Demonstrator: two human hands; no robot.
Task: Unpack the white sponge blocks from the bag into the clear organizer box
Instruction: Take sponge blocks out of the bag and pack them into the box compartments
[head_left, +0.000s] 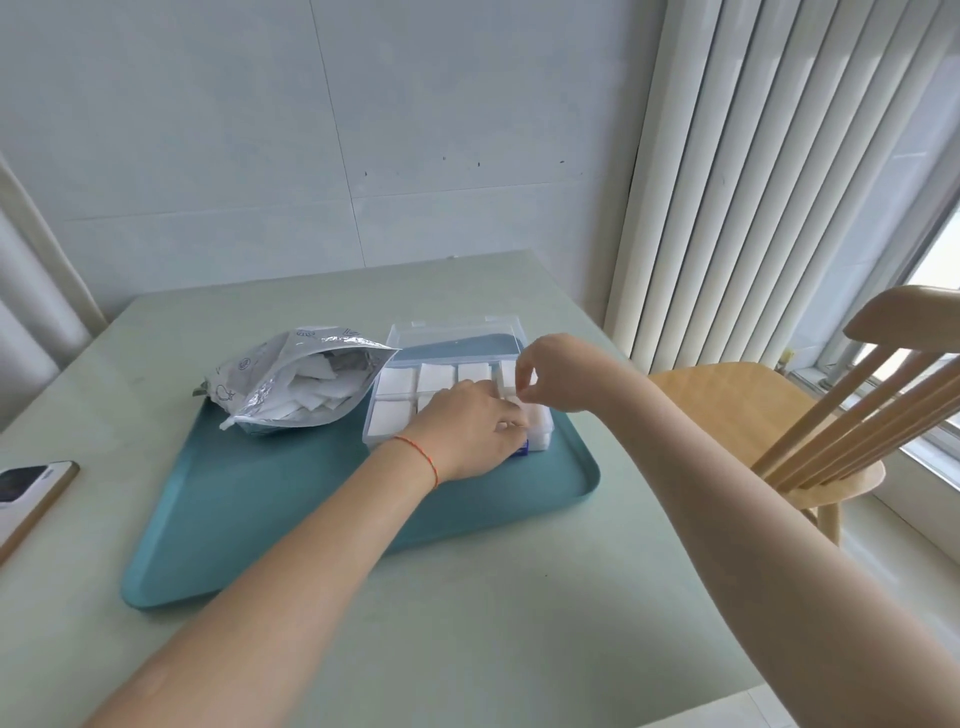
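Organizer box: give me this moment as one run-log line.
organizer box: lid open, on tray | sponge blocks: several inside | left hand: on box front | right hand: pinching a block | bag: open

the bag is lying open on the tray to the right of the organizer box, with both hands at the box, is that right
Not quite: the head view shows the bag lying open on the tray to the left of the organizer box. Both the left hand and the right hand are at the box.
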